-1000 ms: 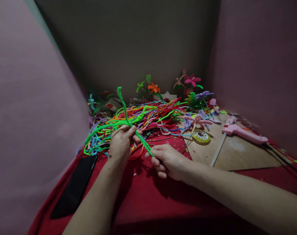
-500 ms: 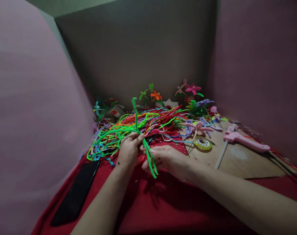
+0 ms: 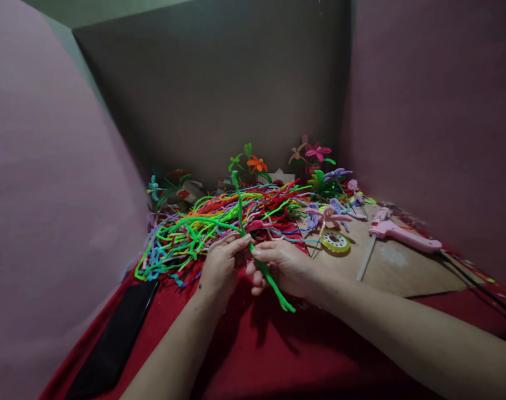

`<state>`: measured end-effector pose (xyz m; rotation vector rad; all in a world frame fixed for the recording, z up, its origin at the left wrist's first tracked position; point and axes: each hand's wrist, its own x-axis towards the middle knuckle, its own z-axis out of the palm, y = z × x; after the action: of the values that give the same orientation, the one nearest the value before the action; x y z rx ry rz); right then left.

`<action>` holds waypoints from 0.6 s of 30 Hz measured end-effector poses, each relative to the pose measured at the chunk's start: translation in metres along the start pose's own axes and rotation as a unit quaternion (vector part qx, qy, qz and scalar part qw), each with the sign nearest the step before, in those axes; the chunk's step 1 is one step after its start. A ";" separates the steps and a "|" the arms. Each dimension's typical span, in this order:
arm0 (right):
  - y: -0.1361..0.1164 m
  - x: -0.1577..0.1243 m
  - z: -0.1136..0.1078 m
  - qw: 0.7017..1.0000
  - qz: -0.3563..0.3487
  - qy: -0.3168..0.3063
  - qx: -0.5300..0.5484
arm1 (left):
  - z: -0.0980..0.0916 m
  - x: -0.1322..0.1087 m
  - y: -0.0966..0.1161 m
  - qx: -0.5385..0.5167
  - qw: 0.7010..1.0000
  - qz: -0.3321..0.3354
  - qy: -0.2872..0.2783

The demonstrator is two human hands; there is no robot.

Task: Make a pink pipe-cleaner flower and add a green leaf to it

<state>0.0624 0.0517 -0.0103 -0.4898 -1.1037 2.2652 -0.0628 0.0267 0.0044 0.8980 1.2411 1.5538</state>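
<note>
My left hand (image 3: 220,264) and my right hand (image 3: 280,266) meet over the red cloth (image 3: 253,344), both pinched on a bright green pipe cleaner (image 3: 239,208). Its top end sticks up behind my fingers and its lower end (image 3: 277,290) juts out past my right hand toward me. Just beyond my hands lies a tangled heap of coloured pipe cleaners (image 3: 219,216), green, red, orange, blue and purple.
Finished pipe-cleaner flowers (image 3: 315,153) stand along the back wall. On a wooden board (image 3: 402,266) to the right lie a pink glue gun (image 3: 400,236), a yellow tape roll (image 3: 335,242) and a white stick (image 3: 364,261). A black phone (image 3: 115,339) lies at the left. Pink walls close both sides.
My right hand has slid along the green pipe cleaner up to my left hand, so both now pinch it together. The stem's lower end now sticks out toward me.
</note>
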 end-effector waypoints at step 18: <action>0.002 0.000 0.000 0.995 -0.021 0.078 -0.052 | 0.003 -0.002 -0.001 -0.019 0.999 -0.020 -0.033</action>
<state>0.0618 0.0506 -0.0117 -0.6671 -1.1444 2.1019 -0.0589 0.0257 0.0038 0.8881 1.1715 1.5006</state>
